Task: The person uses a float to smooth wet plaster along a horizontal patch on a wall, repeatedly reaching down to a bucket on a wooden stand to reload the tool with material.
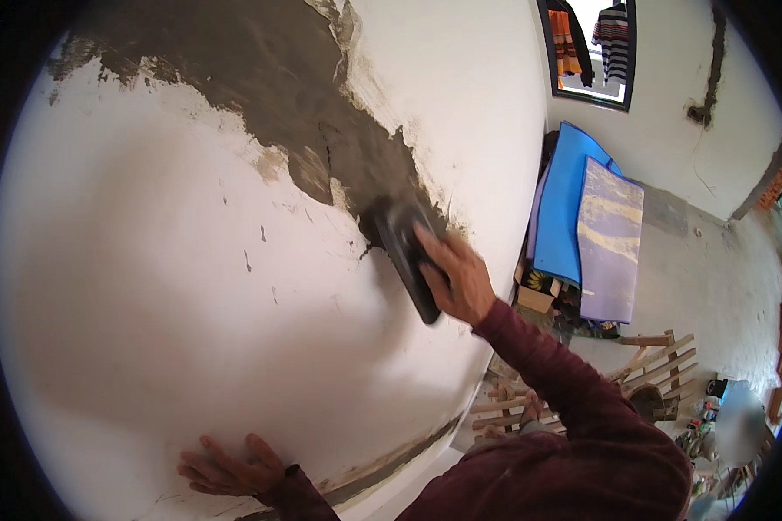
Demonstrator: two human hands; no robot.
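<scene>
My right hand [460, 276] grips a dark plastering float [408, 260], its flat face against the white wall [148, 286]. The float lies at the lower end of a broad strip of wet grey mortar [269, 78], which runs up to the upper left with ragged edges. Motion blurs the float's upper end, and my fingers hide its handle. Low on the wall, my left hand [235, 466] rests with its fingers spread, holding nothing. Small dark mortar specks [248, 260] dot the wall between the strip and my left hand.
Blue and lilac foam mats [613, 243] lean beside the wall over a cardboard box [535, 300]. A slatted wooden platform [660, 369] is below me. Clothes hang by a window [589, 52]. Clutter and a blurred patch [743, 425] are at the lower right.
</scene>
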